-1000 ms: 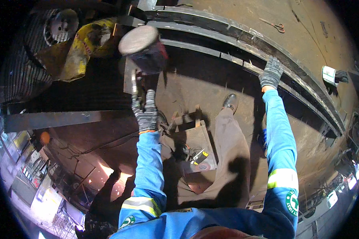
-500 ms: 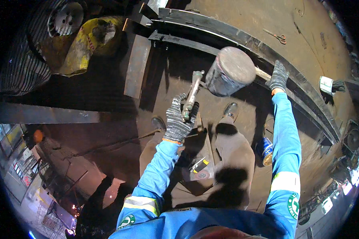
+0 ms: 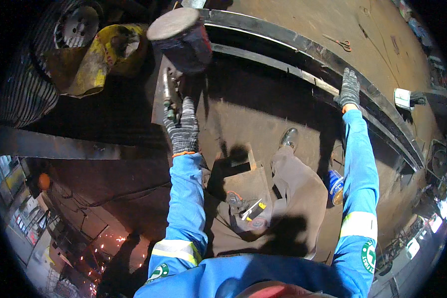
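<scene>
My left hand, in a striped knit glove, grips a worn metal handle-like fitting with its fingers partly stretched along it. Just beyond stands a dark drum-shaped thing with a flat, pale brown round end, raised over the upper left; the fitting seems joined to it, though the joint is hard to make out. My right hand, gloved alike, rests with fingers stretched out on a long curved steel beam. Nothing shows in that hand.
Scissors and a white can of thin rods lie beyond the beam. Between my legs sits a box-like seat bearing a glove and a yellow-black item. A blue can stands right. Sparks fly at lower left.
My left hand has swung left and away from me with the fitting, and the drum-shaped thing has moved from beside the right hand to the upper left. The right hand stays on the beam.
</scene>
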Motion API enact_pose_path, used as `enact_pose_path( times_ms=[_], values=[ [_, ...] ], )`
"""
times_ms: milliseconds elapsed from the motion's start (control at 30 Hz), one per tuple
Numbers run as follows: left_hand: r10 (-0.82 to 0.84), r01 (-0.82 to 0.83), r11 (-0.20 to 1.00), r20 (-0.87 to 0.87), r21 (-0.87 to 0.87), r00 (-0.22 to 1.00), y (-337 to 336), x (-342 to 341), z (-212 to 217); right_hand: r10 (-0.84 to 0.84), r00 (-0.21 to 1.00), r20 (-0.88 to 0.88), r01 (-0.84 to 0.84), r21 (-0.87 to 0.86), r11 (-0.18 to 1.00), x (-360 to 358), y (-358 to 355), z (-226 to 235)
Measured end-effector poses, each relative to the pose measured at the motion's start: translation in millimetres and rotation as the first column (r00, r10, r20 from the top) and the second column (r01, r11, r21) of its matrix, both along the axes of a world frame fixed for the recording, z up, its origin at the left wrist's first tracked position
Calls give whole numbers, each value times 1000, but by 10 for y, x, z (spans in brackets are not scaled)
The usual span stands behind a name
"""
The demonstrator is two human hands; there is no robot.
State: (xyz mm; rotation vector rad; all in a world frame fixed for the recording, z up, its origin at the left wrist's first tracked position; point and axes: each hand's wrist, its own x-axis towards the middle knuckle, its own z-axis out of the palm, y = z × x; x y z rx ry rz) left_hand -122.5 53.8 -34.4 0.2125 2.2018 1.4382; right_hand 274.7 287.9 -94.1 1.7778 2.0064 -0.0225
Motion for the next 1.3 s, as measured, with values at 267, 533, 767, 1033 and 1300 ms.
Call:
enact_pose_path(
  times_ms=[267,533,767,1033,1300],
  values=[
    [-662,682,730,-212,35,719,-165,470,378,-362,887,-287,153,-558,816,-676,-1801,-141],
    [-413,256,895,464,364,784,-92,109,247,-8,897,-442,-434,-883,179,-1587,-3457,-1427],
    [-444,451,892,-139,28,885,-151,-524,-50,250,919,-304,-375,-867,328,-1717,-3212,-689],
    [-576,563,815,-295,-136,762,-295,-578,-11,135,961,-240,-271,-912,309,-1230,-3613,-597],
    [-632,632,758,-427,-165,647,-289,-456,-23,234,946,-222,-281,-923,261,-976,-4063,-437]
  ],
)
